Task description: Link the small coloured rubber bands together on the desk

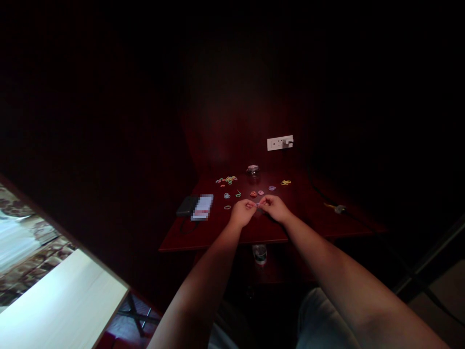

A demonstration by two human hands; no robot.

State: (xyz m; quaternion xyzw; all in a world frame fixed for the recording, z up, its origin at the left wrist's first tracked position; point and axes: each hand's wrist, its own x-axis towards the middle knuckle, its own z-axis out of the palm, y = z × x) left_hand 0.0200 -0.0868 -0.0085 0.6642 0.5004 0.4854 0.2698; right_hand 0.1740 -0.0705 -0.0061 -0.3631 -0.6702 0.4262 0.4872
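Observation:
Over the front half of the dark red desk, my left hand and my right hand meet, fingers pinched. Between their fingertips is a small pale purple hair tie, mostly hidden. Just beyond my fingers lie an orange-red bunch of hair ties and a pink one. Purple ties and yellow ties form small groups on the right. Left of my hands are green ties, light blue ties and a single greenish tie.
A mixed heap of hair ties and a clear jar stand at the back. A phone leans by a black box on the left. A cable with a plug crosses the right side. Below the desktop is a bottle.

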